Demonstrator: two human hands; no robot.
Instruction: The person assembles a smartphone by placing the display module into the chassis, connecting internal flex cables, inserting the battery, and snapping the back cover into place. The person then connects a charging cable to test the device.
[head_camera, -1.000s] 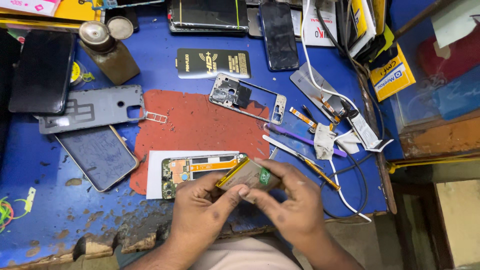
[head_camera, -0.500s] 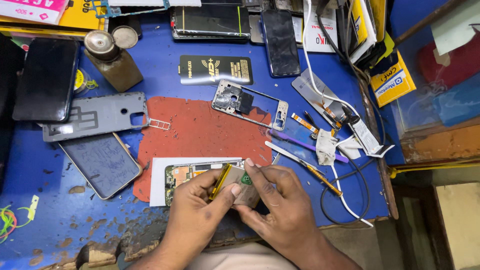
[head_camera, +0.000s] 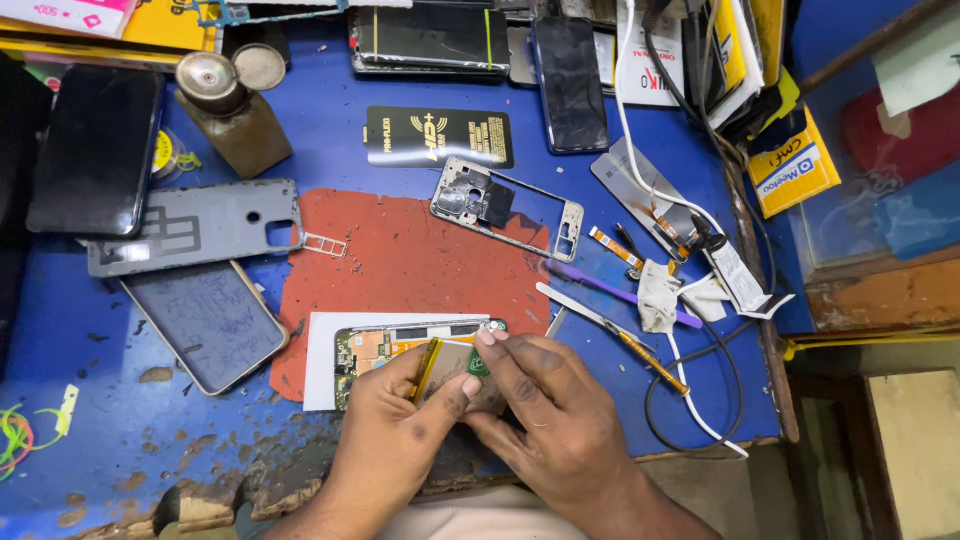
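Low in the frame's middle, the left hand (head_camera: 395, 435) and right hand (head_camera: 555, 420) pinch the battery (head_camera: 447, 366) (long axis tilted upright) over the opened phone (head_camera: 400, 345).

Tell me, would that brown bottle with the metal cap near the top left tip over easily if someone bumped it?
Probably not easily. The brown bottle looks squat and broad at the base, so a light nudge would likely slide it across the blue table. Its metal cap adds some weight up top, so a sharp knock could still topple it. It may be glass, so possibly breakable.
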